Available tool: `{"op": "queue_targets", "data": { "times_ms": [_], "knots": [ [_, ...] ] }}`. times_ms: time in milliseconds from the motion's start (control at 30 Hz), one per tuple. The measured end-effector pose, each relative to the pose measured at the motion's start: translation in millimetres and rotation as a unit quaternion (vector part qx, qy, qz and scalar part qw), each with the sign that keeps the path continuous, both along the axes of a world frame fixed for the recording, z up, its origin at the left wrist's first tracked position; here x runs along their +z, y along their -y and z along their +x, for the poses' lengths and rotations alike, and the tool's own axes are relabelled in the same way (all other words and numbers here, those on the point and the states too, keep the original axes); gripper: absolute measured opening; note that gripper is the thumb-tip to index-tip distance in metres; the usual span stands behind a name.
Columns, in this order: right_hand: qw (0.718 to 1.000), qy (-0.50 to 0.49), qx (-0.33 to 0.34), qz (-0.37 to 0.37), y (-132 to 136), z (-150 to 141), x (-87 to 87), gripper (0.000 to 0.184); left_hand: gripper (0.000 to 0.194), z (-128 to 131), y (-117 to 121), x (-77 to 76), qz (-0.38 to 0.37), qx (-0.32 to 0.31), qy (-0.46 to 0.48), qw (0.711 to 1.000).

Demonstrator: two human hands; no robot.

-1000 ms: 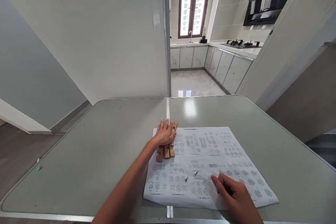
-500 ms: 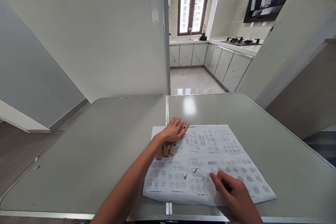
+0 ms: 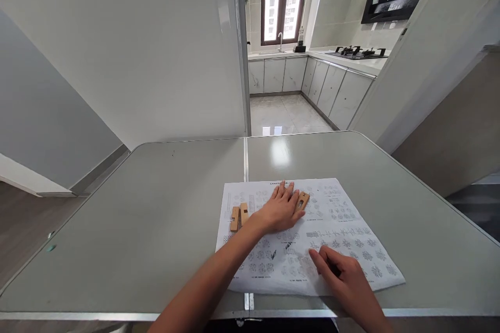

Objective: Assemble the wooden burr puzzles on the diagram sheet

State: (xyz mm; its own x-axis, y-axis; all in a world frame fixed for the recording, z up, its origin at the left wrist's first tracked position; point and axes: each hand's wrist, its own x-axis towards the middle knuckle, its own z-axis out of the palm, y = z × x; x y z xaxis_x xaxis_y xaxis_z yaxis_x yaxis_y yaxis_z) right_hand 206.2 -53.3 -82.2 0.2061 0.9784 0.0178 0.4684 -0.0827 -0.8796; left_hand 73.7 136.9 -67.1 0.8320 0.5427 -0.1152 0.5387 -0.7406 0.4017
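Left hand (image 3: 279, 212) spread flat; right hand (image 3: 344, 270) loosely curled, any grip hidden. Table (image 3: 156, 229) bears paper (image 3: 332, 219). On it, wooden blocks (image 3: 235, 220), probably light and stiff; the slotted block (image 3: 303, 200), partly covered by the left hand, suits gripping along its long sides.

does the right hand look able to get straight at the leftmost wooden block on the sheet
Probably not straight: the left forearm stretches between the right hand and the leftmost wooden block, so going over or around seems needed.
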Motion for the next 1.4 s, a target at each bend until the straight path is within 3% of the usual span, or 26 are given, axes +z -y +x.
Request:
{"op": "queue_targets", "data": {
  "times_ms": [167, 267, 367, 533, 900, 1000, 1200, 1400],
  "knots": [
    [1.000, 0.003, -0.002, 0.004, 0, 1, 1.4, 0.056, 0.065, -24, 26, 9.0, 0.120, 0.058, 0.024, 0.991],
    [1.000, 0.003, 0.008, -0.004, 0, 2, 2.1, 0.055, 0.056, -48, 33, 11.7, 0.142, 0.101, 0.005, 0.985],
    [1.000, -0.004, 0.012, -0.012, 0, 4, 1.8, 0.054, 0.058, -67, 35, 10.2, 0.161, 0.145, -0.016, 0.976],
    [1.000, 0.001, 0.016, -0.007, 0, 5, -1.1, 0.056, 0.063, -81, 31, 5.4, 0.154, 0.223, -0.033, 0.962],
    [1.000, -0.015, -0.003, -0.002, 0, 1, 6.0, 0.056, 0.055, -106, 7, 3.6, 0.133, 0.306, -0.042, 0.942],
    [1.000, -0.019, -0.002, -0.007, 0, 2, 5.9, 0.056, 0.055, -102, 8, 10.7, 0.152, 0.283, -0.026, 0.947],
    [1.000, -0.003, -0.004, 0.004, -1, 1, 4.5, 0.056, 0.055, -73, 29, 18.4, 0.099, 0.072, 0.031, 0.992],
    [1.000, 0.003, 0.005, 0.006, -3, 2, 5.0, 0.056, 0.057, -55, 36, 12.6, 0.075, 0.040, 0.014, 0.996]
  ]
}}
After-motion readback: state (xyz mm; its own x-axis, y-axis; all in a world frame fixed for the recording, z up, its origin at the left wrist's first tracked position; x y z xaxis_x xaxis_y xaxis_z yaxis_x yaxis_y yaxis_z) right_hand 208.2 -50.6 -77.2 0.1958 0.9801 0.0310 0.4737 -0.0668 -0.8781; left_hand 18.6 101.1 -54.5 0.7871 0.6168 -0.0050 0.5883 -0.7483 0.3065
